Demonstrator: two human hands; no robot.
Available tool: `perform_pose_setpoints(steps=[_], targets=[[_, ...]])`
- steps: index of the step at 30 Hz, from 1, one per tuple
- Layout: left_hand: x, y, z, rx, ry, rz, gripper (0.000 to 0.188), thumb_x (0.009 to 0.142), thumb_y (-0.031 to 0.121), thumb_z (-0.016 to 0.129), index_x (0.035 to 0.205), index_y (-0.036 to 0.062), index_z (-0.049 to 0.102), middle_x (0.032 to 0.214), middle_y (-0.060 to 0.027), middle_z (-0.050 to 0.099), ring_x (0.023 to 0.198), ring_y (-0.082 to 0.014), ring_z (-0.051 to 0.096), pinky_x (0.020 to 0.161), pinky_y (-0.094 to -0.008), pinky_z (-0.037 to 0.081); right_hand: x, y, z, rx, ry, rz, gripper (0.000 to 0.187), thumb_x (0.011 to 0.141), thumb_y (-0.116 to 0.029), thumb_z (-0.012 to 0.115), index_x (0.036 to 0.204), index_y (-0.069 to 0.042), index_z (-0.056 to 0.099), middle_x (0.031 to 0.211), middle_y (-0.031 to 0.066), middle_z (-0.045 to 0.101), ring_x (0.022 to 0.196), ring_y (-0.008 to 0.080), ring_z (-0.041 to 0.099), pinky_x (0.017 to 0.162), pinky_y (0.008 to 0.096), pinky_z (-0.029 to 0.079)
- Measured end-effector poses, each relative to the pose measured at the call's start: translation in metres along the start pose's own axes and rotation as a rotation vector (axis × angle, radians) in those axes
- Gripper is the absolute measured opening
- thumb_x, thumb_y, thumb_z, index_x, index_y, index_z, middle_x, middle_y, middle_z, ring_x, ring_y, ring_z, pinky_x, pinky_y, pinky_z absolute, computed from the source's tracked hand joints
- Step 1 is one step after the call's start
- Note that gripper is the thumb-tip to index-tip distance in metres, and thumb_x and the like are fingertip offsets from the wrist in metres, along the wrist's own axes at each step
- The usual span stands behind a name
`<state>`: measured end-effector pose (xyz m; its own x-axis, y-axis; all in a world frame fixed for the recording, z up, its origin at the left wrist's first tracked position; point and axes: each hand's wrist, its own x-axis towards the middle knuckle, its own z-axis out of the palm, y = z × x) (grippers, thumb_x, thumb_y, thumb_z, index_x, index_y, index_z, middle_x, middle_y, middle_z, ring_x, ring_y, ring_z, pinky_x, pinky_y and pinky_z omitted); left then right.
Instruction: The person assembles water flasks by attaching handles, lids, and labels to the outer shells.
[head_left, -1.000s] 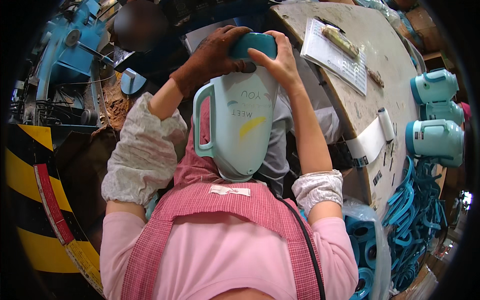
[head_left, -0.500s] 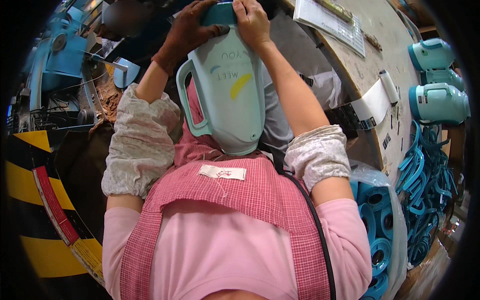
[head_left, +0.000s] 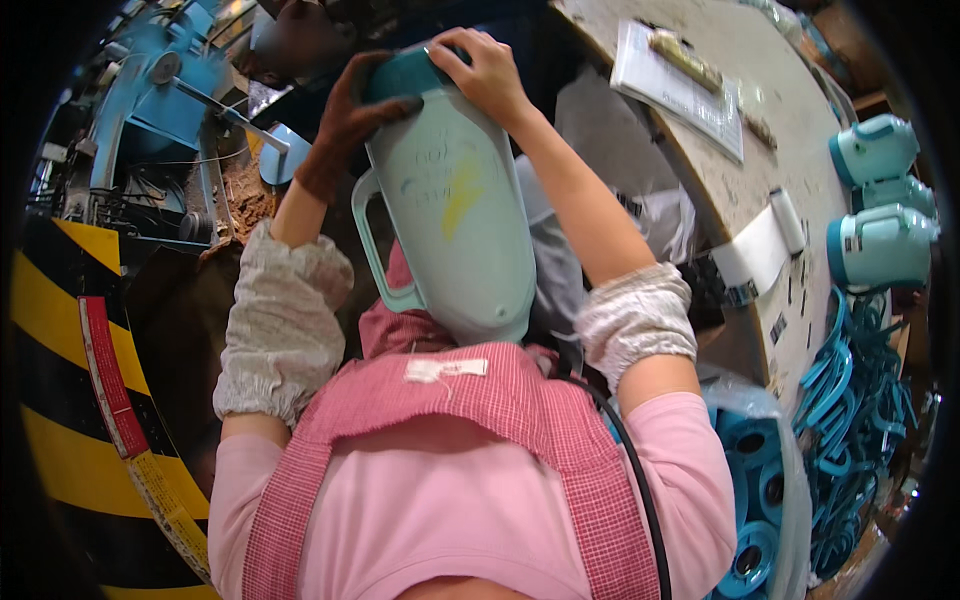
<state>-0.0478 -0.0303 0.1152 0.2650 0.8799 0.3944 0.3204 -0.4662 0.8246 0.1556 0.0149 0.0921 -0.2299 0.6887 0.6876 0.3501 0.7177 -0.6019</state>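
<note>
A pale green thermos jug (head_left: 455,220) with a side handle and a yellow print lies along my lap, its narrow end toward me. A dark teal ring-shaped part (head_left: 408,77) sits on its far, wide end. My left hand (head_left: 360,115), in a brown work glove, grips the left side where ring and body meet, thumb across the front. Bare, my right hand (head_left: 480,75) clasps the right side of the same end, its fingers bent over the teal part. Where the fingertips reach behind the jug is hidden.
To the right, a worktable (head_left: 720,160) bears papers (head_left: 680,90) and a label roll (head_left: 787,222). Beyond it stand finished-looking jugs (head_left: 885,248) and a heap of teal handles (head_left: 850,390). A bag of teal rings (head_left: 755,480) is near my right elbow. Blue machinery (head_left: 170,110) stands left.
The jug's far end has come slightly nearer and tipped left, with both hands still on it. More of the teal part shows. The whole view has shifted a little.
</note>
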Motion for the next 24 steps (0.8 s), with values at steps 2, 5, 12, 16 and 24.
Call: perform_pose_setpoints(steps=[2, 5, 12, 16, 24], targets=[[-0.008, 0.016, 0.0, -0.044, 0.048, 0.03, 0.075, 0.057, 0.03, 0.083, 0.119, 0.007, 0.048, 0.109, -0.0131, 0.054, 0.102, -0.0259, 0.053, 0.087, -0.0355, 0.045, -0.007, -0.007, -0.011, 0.134, 0.05, 0.002, 0.047, 0.083, -0.048, 0.052, 0.1, -0.005, 0.059, 0.099, 0.0158, 0.06, 0.093, 0.0315, 0.057, 0.084, 0.0394, 0.044], [0.0, 0.043, 0.007, 0.453, -0.004, 0.088, 0.076, 0.056, 0.034, 0.081, 0.119, 0.0056, 0.048, 0.109, -0.0148, 0.054, 0.103, -0.0298, 0.052, 0.088, -0.0392, 0.045, -0.007, -0.015, -0.011, 0.161, 0.021, 0.1, 0.038, 0.089, -0.038, 0.048, 0.097, -0.003, 0.059, 0.097, 0.0165, 0.06, 0.09, 0.0321, 0.058, 0.082, 0.038, 0.045], [0.007, 0.041, 0.016, 0.69, 0.056, 0.137, 0.066, 0.061, 0.041, 0.076, 0.113, 0.0072, 0.053, 0.102, -0.0164, 0.059, 0.089, -0.0303, 0.06, 0.081, -0.0391, 0.049, -0.013, -0.002, 0.019, 0.266, 0.16, 0.123, 0.028, 0.091, -0.028, 0.047, 0.09, -0.003, 0.06, 0.089, 0.0154, 0.061, 0.08, 0.0286, 0.059, 0.071, 0.0341, 0.047], [-0.003, 0.062, 0.007, 0.11, 0.002, 0.11, 0.067, 0.06, 0.04, 0.075, 0.113, 0.0055, 0.054, 0.105, -0.0104, 0.052, 0.096, -0.0241, 0.052, 0.084, -0.036, 0.042, -0.009, -0.02, -0.019, 0.343, 0.077, 0.04, 0.028, 0.092, -0.028, 0.046, 0.092, -0.003, 0.06, 0.087, 0.0137, 0.061, 0.077, 0.0244, 0.058, 0.069, 0.031, 0.046], [-0.019, 0.078, 0.006, 0.12, 0.084, 0.067, 0.048, 0.076, 0.023, 0.062, 0.117, 0.0038, 0.049, 0.114, -0.0132, 0.052, 0.104, -0.0291, 0.05, 0.094, -0.037, 0.037, -0.005, 0.004, 0.031, 0.416, 0.238, -0.062, 0.021, 0.09, -0.019, 0.048, 0.094, -0.003, 0.06, 0.086, 0.0127, 0.059, 0.079, 0.0269, 0.057, 0.074, 0.0322, 0.046]])
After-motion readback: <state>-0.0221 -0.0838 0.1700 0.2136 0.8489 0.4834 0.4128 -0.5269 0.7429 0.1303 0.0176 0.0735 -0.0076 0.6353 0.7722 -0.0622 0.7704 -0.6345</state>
